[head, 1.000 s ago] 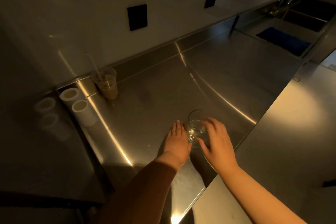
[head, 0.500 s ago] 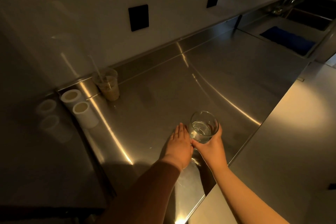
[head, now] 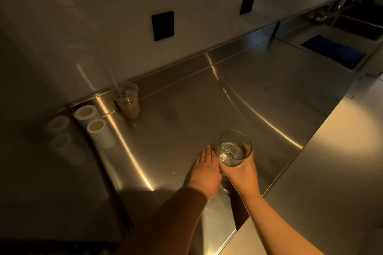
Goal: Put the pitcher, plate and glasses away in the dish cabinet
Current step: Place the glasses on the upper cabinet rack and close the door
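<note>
While the right hand [head: 241,172] grips the glass [head: 234,148] from below, the left hand [head: 207,168] rests flat beside it; slick glass could slip and smash on the surface [head: 238,99].

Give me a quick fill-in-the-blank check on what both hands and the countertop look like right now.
1. The clear glass is gripped by the ____ hand.
2. The left hand lies ____ on the steel counter, fingers straight.
3. The plastic cup holding a brownish drink has a ____ standing in it.
4. Beside that cup lie ____ white rolls.

Missing words: right; flat; straw; two
</note>
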{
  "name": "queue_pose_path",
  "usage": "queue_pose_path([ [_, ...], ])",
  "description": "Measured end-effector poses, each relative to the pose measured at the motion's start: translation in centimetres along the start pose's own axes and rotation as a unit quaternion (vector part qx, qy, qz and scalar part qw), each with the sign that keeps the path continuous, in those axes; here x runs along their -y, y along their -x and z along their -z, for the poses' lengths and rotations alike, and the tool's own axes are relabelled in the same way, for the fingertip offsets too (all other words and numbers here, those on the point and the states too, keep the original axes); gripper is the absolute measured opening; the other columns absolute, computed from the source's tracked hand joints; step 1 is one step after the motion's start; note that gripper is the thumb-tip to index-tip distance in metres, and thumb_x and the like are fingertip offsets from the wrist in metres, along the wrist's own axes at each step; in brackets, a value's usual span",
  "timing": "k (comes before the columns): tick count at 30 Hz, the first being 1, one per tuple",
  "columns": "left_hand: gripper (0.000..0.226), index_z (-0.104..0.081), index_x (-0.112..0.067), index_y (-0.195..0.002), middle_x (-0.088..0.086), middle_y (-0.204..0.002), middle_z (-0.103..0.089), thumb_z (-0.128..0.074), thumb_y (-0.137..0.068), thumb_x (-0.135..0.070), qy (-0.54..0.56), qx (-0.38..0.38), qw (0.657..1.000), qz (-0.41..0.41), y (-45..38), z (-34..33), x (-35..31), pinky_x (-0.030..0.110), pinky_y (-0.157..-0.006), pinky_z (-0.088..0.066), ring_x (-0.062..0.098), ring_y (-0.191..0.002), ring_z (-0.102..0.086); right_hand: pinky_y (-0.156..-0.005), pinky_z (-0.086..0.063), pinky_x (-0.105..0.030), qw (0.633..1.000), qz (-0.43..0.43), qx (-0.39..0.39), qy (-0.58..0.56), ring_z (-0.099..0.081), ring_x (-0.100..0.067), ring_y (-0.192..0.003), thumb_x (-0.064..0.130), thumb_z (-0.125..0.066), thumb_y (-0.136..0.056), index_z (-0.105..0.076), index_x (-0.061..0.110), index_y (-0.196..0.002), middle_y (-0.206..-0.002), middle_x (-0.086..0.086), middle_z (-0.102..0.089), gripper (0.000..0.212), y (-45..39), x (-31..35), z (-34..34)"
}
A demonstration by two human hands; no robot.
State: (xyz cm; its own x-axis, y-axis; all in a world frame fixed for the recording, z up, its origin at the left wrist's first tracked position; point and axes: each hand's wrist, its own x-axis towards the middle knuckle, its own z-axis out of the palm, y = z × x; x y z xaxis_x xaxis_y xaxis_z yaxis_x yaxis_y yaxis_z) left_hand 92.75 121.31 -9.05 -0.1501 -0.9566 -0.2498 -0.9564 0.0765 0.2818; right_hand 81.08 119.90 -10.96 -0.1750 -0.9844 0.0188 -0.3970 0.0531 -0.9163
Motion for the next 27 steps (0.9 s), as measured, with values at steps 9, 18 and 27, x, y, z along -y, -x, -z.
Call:
queue_pose_path([
  [9, 0.065, -0.001, -0.005, -0.149, 0.011, -0.158, -0.004, -0.038, -0.097, -0.019, 0.076, 0.005, 0.997, -0.009, 0.3, 0.5, -0.1, 0.03, -0.116, -0.012, 0.022, -0.144, -0.007, -0.075, -0.039, -0.009, 0.999, -0.002, 0.006, 0.032, -0.056, -0.003, -0.097, 0.044, -0.088, -0.048, -0.043, 0.025, -0.125, -0.108, 0.014, -0.057, 0.091, 0.2, 0.7, 0.9],
  [18, 0.046, -0.035, -0.021, -0.143, 0.004, -0.145, -0.04, -0.041, -0.098, -0.027, 0.481, -0.015, 0.875, 0.054, 0.5, 2.4, -1.2, 0.04, -0.108, -0.035, 0.02, -0.128, -0.043, -0.071, -0.04, -0.008, 1.0, 0.016, 0.008, 0.023, -0.057, 0.004, -0.094, 0.045, -0.084, -0.047, -0.043, 0.026, -0.123, -0.105, 0.018, -0.059, 0.088, -0.3, 4.3, 4.2],
  [27, 0.057, -0.045, -0.001, -0.133, 0.021, -0.13, -0.054, -0.028, -0.099, -0.044, 0.885, 0.052, 0.445, 0.124, 3.1, 6.1, -4.9, 0.04, -0.101, -0.039, 0.031, -0.12, -0.051, -0.066, -0.04, 0.001, 0.997, 0.074, 0.01, 0.003, -0.052, 0.02, -0.091, 0.042, -0.086, -0.048, -0.044, 0.033, -0.115, -0.101, 0.023, -0.057, 0.08, 1.3, 9.6, 9.4],
])
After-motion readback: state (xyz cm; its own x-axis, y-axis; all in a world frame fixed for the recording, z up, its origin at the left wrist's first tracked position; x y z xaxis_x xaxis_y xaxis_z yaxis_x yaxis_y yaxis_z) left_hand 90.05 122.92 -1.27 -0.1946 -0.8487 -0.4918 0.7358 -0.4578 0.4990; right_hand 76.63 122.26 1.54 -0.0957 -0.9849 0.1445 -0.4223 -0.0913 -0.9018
